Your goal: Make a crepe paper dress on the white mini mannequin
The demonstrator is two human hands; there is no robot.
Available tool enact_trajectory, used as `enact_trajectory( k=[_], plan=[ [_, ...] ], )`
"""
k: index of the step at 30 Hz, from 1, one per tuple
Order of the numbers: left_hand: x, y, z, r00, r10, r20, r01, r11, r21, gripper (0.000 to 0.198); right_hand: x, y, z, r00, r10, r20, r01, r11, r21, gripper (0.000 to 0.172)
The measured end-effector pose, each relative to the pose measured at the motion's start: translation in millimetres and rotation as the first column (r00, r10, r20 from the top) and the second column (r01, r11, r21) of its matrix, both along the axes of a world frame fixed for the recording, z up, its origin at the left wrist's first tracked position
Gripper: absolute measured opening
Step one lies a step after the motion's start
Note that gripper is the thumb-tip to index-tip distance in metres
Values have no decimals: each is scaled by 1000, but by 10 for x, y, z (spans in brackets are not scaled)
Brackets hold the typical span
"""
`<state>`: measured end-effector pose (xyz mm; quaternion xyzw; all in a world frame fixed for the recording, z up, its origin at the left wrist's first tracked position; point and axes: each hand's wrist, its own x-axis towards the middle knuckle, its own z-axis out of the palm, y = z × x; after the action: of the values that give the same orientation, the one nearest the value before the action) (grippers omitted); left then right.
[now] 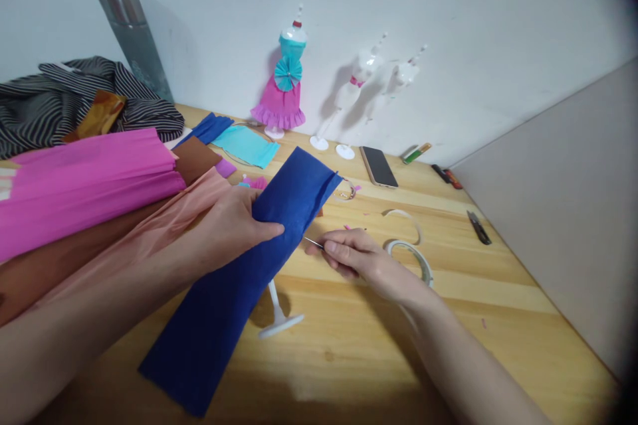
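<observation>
My left hand [239, 222] pinches a long strip of dark blue crepe paper [234, 292], thumb on top and fingers hidden behind it. The strip slants from upper right to lower left, with a fold along its upper right edge. Close to that edge, my right hand [349, 252] is closed on a thin pointed metal tool [314, 242]. Its tip is at the paper's edge; whether it touches I cannot tell, and its handle is mostly hidden. Below the paper shows the white round-footed stand [280, 324] of something hidden behind the strip.
Pink [100, 159], brown and peach crepe paper lies at left, by striped cloth [34, 106]. At the back are a dressed mini mannequin [282, 80], two white mannequins [366, 66] and a phone [379, 167]. A tape roll [428, 272] and a dark cutter [478, 228] lie at right.
</observation>
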<state>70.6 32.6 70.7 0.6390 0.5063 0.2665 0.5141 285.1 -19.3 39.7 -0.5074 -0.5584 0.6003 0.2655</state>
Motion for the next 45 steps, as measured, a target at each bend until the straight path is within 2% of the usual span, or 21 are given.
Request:
enact_trajectory(
  k=[6, 11, 14, 17, 19, 23, 31, 40, 45],
  plan=[
    [-7, 3, -40, 997, -11, -73, 11, 1000, -4, 6, -13, -1, 2, 1000, -6, 29, 6, 1000, -11, 49],
    [-3, 1, -129, 999, -31, 12, 31, 999, -39, 9, -38, -10, 14, 999, 17, 47, -17, 1000, 14, 48],
    [2, -8, -123, 999, -32, 26, 33, 998, -46, 10, -51, -14, 16, 996, 5, 88, -9, 999, 41, 45],
    [10, -16, -93, 999, -34, -28, 33, 999, -42, 7, -55, -8, 5, 992, -22, 122, 17, 999, 38, 46],
    [13, -18, -86, 998, -40, -49, 37, 998, -45, 10, -52, -2, -4, 994, -25, 104, 24, 1000, 17, 49],
    [15, -15, -107, 998, -62, 3, 62, 995, -83, 9, -40, 2, -24, 998, -31, 52, 31, 999, -9, 53],
    [20, -8, -122, 997, -78, 29, 81, 990, -117, 10, -50, -8, -72, 999, -37, -33, 35, 998, -59, 49],
    [14, -14, -120, 993, -114, -26, 111, 988, -103, 13, -79, -12, -87, 987, 1, -159, -15, 996, -84, 45],
    [15, -20, -119, 992, -117, -46, 113, 989, -95, 10, -95, -16, -150, 980, -25, -196, 17, 999, -45, 42]
  ],
)
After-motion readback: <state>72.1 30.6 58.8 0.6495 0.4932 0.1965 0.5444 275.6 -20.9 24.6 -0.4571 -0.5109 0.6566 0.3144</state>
